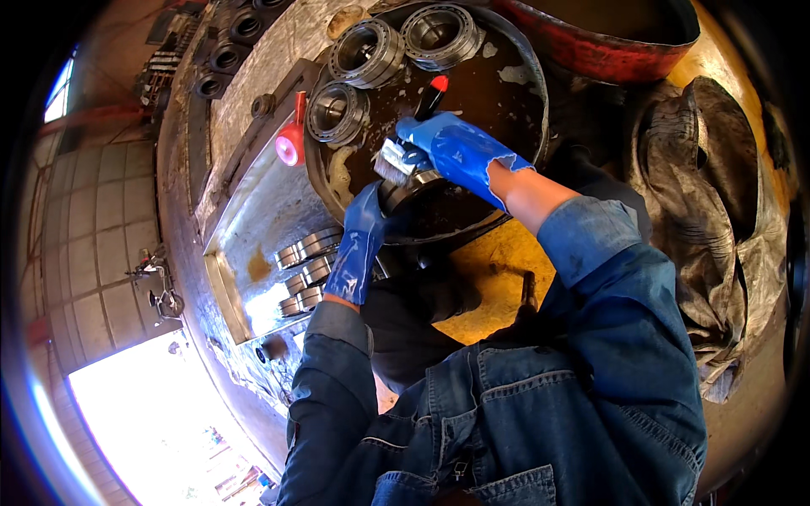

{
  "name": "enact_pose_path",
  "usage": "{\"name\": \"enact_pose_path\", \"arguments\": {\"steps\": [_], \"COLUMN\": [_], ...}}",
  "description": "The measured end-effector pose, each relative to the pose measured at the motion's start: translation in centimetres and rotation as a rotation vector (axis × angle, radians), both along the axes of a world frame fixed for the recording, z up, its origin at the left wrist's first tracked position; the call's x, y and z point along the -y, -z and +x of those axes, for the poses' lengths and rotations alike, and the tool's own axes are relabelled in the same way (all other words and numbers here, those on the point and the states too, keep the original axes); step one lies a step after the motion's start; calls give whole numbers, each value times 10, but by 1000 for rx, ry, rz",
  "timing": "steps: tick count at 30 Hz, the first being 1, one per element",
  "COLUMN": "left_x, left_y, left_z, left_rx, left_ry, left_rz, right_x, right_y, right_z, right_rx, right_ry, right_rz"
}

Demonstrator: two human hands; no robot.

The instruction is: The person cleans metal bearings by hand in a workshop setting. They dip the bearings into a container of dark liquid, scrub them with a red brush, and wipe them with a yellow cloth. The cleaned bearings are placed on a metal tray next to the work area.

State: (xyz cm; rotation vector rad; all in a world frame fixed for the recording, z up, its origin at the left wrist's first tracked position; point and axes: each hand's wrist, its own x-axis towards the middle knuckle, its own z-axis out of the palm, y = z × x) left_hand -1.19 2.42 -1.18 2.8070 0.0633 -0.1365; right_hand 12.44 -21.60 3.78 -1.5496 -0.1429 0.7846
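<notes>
My right hand point(456, 150), in a blue rubber glove, is closed around a paintbrush point(392, 162) with a black, red-tipped handle. The pale bristles point down and left against a shiny metal bearing ring point(407, 194). My left hand point(363, 229), gloved the same way, grips the ring's left side; part of the ring is hidden behind the gloves and brush. Both hands are over the near part of a round pan point(543, 101) holding dark liquid. Three roller bearings stand at the pan's far left: a large one point(365, 55), another large one point(439, 38) and a smaller one point(337, 114).
Left of the pan lies a metal tray point(270, 207) with several shiny bearing rings point(308, 247). A red round-ended object point(289, 143) is beside the pan. At the far right are a red-sided container point(591, 55) and a dirty cloth point(675, 194). A parked motorcycle point(164, 291) is farther left.
</notes>
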Motion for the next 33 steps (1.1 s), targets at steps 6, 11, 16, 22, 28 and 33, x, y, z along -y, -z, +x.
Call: {"name": "enact_pose_path", "arguments": {"steps": [6,11,16,22,28,33], "left_x": [10,26,24,30,16,-18], "left_y": [-5,-5,-11,-8,4,31], "left_z": [0,27,29,32,40,23], "left_rx": [-48,-143,-194,-342,-350,-343], "left_ry": [-85,-25,-105,-525,-511,-644], "left_rz": [-165,-69,-194,-702,-586,-812], "right_x": [11,25,4,21,-13,-31], "right_y": [7,42,127,37,73,87], "right_z": [-2,3,16,6,-13,-10], "right_rx": [-51,-4,153,121,548,832], "right_ry": [1,126,158,-126,-413,-648], "right_rz": [-98,-152,-262,-396,-253,-277]}}
